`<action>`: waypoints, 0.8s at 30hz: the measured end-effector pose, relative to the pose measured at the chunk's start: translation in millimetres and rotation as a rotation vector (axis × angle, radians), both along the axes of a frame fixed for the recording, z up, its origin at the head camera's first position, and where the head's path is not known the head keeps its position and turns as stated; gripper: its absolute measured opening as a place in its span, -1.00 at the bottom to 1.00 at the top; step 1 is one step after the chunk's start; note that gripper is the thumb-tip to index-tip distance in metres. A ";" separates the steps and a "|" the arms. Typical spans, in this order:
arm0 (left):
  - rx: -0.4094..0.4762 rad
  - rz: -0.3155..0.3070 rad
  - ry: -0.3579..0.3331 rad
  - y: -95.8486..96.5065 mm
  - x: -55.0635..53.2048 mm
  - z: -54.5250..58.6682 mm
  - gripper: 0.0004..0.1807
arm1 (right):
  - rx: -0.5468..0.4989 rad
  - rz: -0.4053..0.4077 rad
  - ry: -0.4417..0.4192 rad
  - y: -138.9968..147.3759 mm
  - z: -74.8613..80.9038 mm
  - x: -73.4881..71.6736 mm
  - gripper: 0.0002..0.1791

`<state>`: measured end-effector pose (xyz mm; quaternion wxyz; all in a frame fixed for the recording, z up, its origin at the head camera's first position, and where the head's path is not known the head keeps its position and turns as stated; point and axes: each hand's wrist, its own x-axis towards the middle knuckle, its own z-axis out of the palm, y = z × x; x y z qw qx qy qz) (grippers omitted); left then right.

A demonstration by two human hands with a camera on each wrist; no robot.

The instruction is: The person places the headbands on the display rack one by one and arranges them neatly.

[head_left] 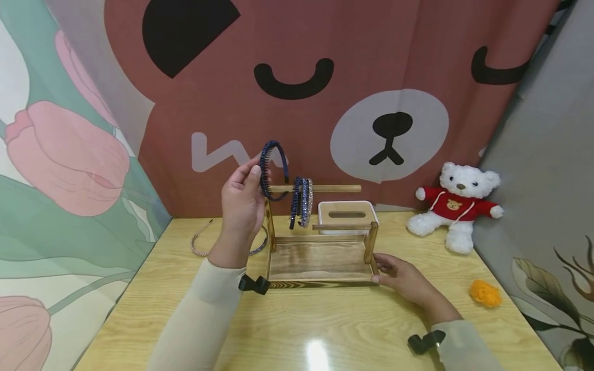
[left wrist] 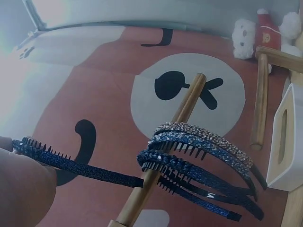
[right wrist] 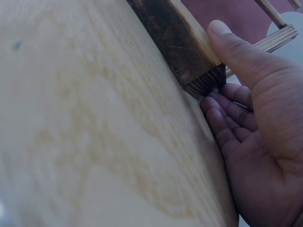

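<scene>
My left hand pinches a dark blue toothed headband beside the left part of a wooden rack's upper rod. In the left wrist view its free end overlaps the rod; whether they touch I cannot tell. Several glittery headbands, blue and silver, hang together on that rod. My right hand grips the right front corner of the rack's base. In the right wrist view the thumb lies over the corner, with curled fingers against its side.
A pinkish headband and a blue one, partly hidden by my left arm, lie left of the rack. Behind it stands a white tissue box with a wooden lid. A white teddy bear and an orange bundle are rightward.
</scene>
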<state>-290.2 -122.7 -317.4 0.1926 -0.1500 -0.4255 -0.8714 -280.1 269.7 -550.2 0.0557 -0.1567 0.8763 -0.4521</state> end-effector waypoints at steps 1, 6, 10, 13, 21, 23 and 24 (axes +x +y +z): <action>-0.001 0.001 -0.002 -0.3 -0.6 -0.5 -0.78 | 0.001 0.002 0.003 0.1 0.4 -0.3 -0.22; -0.002 -0.001 -0.029 0.6 -7.8 -5.6 -0.80 | 0.014 0.002 0.020 -0.8 2.2 -2.4 -0.23; -0.008 -0.009 -0.081 5.1 -15.3 -18.8 -0.81 | 0.016 -0.007 0.004 -1.1 2.2 -2.2 -0.23; -0.029 -0.012 -0.136 10.0 -19.1 -32.9 -0.85 | 0.015 -0.010 -0.008 0.1 1.4 -1.1 -0.22; -0.051 0.026 -0.260 21.4 -24.4 -60.4 -0.87 | 0.016 -0.009 -0.008 0.5 -1.3 -0.9 -0.21; -0.059 0.037 -0.266 23.4 -26.3 -63.5 -0.87 | 0.014 -0.006 -0.006 -0.1 -0.8 -1.3 -0.21; -0.066 0.044 -0.268 24.4 -27.2 -64.7 -0.87 | 0.013 -0.006 -0.005 -0.3 -0.4 -1.4 -0.21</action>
